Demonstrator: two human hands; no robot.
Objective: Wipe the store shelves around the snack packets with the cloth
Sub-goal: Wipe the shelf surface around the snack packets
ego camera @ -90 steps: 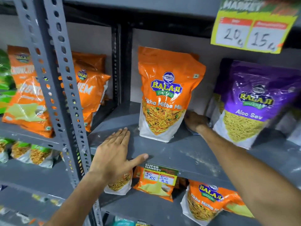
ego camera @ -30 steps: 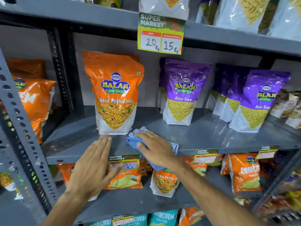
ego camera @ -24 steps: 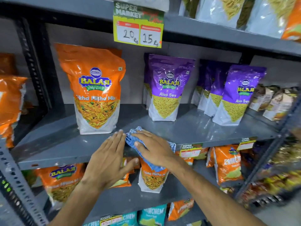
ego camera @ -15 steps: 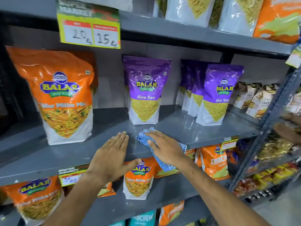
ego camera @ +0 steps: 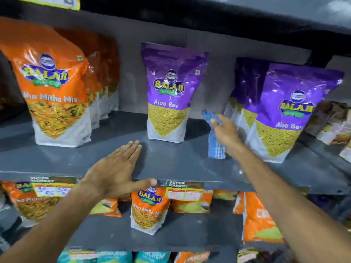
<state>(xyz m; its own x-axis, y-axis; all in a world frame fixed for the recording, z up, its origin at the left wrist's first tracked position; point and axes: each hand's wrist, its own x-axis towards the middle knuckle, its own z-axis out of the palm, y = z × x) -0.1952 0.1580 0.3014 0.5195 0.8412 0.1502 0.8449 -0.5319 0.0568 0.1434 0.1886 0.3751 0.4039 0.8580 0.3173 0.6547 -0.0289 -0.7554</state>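
A blue checked cloth [ego camera: 214, 141] hangs from my right hand [ego camera: 225, 132], which is lifted just above the grey shelf [ego camera: 171, 160] in the gap between two purple Aloo Sev packets. One purple packet [ego camera: 169, 92] stands at the middle, the other [ego camera: 284, 111] at the right, with more behind it. My left hand [ego camera: 117, 171] lies flat on the shelf's front edge, fingers together, thumb over the lip. An orange Tikha Mitha Mix packet [ego camera: 53, 86] stands at the left, with others in a row behind it.
The shelf above [ego camera: 228, 14] overhangs close over the packets. Price tags [ego camera: 184, 188] hang on the front lip. The lower shelf [ego camera: 152, 238] holds several orange packets [ego camera: 148, 207]. Brown packets [ego camera: 332, 122] stand at the far right.
My right hand has lifted the cloth off the shelf front and carried it back and to the right, between the purple packets. My view has moved right and closer. The left hand stays on the edge.
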